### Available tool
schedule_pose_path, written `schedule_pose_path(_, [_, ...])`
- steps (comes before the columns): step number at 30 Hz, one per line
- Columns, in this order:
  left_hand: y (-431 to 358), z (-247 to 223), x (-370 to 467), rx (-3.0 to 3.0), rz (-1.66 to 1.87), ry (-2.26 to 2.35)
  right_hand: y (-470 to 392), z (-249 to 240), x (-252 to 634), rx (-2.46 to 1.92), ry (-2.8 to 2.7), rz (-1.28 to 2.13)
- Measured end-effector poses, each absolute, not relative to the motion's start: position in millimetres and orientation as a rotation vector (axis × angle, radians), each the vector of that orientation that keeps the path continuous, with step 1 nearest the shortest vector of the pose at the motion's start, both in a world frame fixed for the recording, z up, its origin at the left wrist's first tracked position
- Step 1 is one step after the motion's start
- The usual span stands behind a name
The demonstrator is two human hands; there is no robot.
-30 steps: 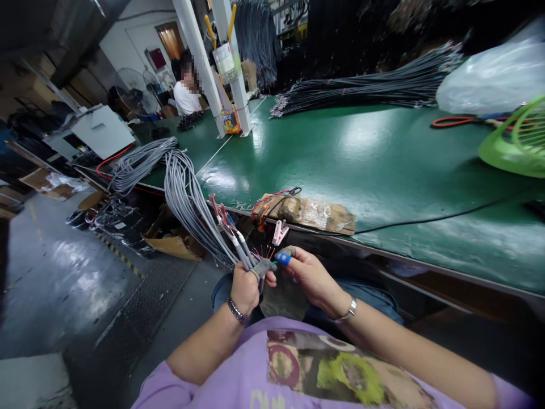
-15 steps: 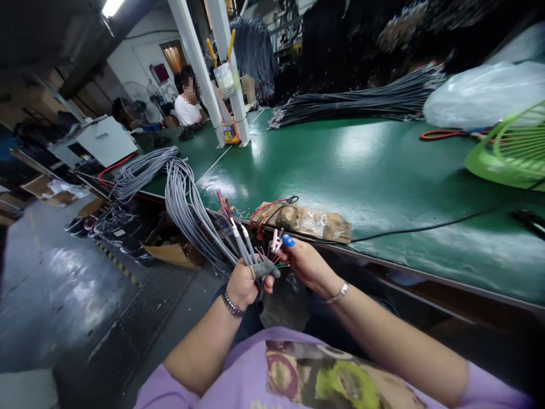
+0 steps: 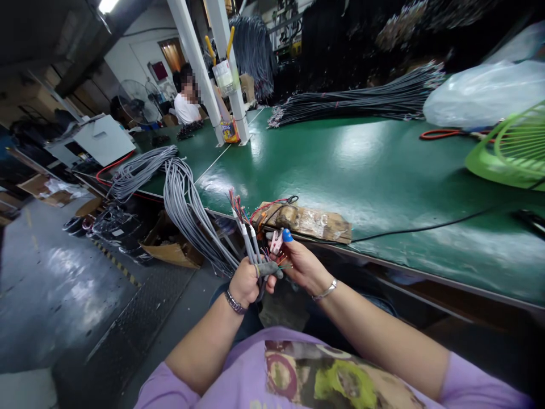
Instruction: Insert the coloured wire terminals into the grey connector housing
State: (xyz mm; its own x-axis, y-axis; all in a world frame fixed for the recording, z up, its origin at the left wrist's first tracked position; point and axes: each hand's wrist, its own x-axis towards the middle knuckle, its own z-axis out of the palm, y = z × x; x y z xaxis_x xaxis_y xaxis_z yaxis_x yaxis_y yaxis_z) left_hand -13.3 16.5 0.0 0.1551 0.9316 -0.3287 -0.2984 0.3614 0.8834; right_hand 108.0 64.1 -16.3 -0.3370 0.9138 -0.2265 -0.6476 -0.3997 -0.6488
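Note:
My left hand is closed around several grey cables whose stripped ends fan out into thin coloured wires. A grey sleeve covers its thumb, which presses on the cables. Close beside it, my right hand pinches a small pale pink clip-like tool; a blue cover sits on one fingertip. That tool is just above short coloured wire ends by the left thumb. Whether it touches them I cannot tell. From the left hand the cables run back to a long grey bundle draped over the table edge.
A wooden board with a taped-on device lies at the green table's front edge. Black cables, a plastic bag and a green basket lie farther back. A person sits beyond the white posts.
The cable ends in my left hand have shifted slightly right. My right hand has come a little lower and nearer the left, its fingers now among the short wire ends.

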Motion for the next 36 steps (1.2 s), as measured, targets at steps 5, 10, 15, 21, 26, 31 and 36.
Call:
schedule_pose_path(5, [11.0,0.1,-14.4,0.734,1.062,1.044,59.5,-14.9,113.2,-0.662,-0.566,1.986])
schedule_pose_path(10, [-3.7,-3.8,-11.8,0.758,1.16,1.048,56.7,-13.3,118.4,-0.588,-0.531,2.078])
schedule_pose_path(15, [-10.7,-2.7,-2.8,0.766,1.303,1.035,55.8,-16.4,118.3,-0.652,-0.564,1.897])
schedule_pose_path(21, [-3.5,0.7,3.3,0.732,1.336,1.046,57.8,-20.7,119.1,-0.598,-0.605,1.95])
schedule_pose_path(26, [1.7,0.9,4.6,0.744,1.335,1.076,61.5,-24.0,115.5,-0.512,-0.626,2.016])
schedule_pose_path(31, [3.0,-3.1,5.0,0.731,1.296,1.126,60.7,-22.5,111.6,-0.499,-0.603,1.998])
schedule_pose_path(36, [4.5,-5.7,5.3,0.749,1.273,1.13,59.4,-19.0,111.8,-0.499,-0.513,2.051])
